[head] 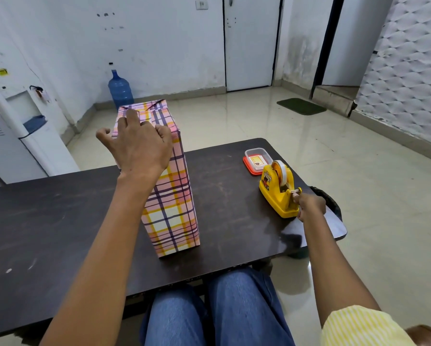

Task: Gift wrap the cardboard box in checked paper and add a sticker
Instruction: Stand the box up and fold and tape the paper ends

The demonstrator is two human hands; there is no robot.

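The box (170, 203), wrapped in pink, yellow and purple checked paper, stands upright on the dark table (59, 216). My left hand (137, 143) lies on its top end, fingers pressing the folded paper flaps down. To the right, my right hand (309, 204) pinches the tape end at the cutter of the yellow tape dispenser (279, 191). Behind the dispenser sits a small clear container with a red lid (256, 161) holding a card or sticker.
The table's right edge lies just past the dispenser, with a dark object (328, 198) beside my right hand. A water dispenser (22, 126) stands at left, a blue water jug (120, 89) on the floor behind. My knees (217, 310) are under the table.
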